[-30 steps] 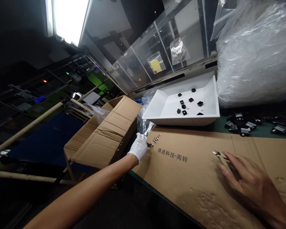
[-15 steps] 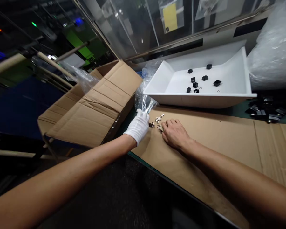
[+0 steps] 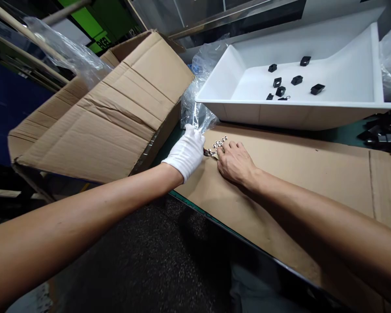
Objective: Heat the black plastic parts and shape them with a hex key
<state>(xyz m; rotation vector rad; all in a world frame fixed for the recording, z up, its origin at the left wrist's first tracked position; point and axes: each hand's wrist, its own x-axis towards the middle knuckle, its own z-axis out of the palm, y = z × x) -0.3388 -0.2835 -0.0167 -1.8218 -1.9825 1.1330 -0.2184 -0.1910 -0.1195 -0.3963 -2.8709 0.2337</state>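
Note:
My left hand (image 3: pixel 186 152), in a white glove, is closed at the left end of the cardboard sheet (image 3: pixel 289 174). A dark part (image 3: pixel 207 152) sticks out at its right side; what the fingers hold is largely hidden. My bare right hand (image 3: pixel 236 163) has its fingers bent and pressed together, with a shiny metal piece (image 3: pixel 214 154) at its fingertips. The dark part and the metal piece meet between my hands. Several small silvery rings (image 3: pixel 220 142) lie just behind the fingers of my right hand.
A white tray (image 3: pixel 296 104) holding several black parts (image 3: pixel 297 80) stands behind the sheet. A large open carton (image 3: pixel 117 117) is at the left, clear plastic film (image 3: pixel 198 93) beside it. More black parts (image 3: pixel 386 130) lie at the far right.
The view has shifted closer and downward. My right hand has come nearer my left, and the metal piece now meets the dark part, where a gap showed before.

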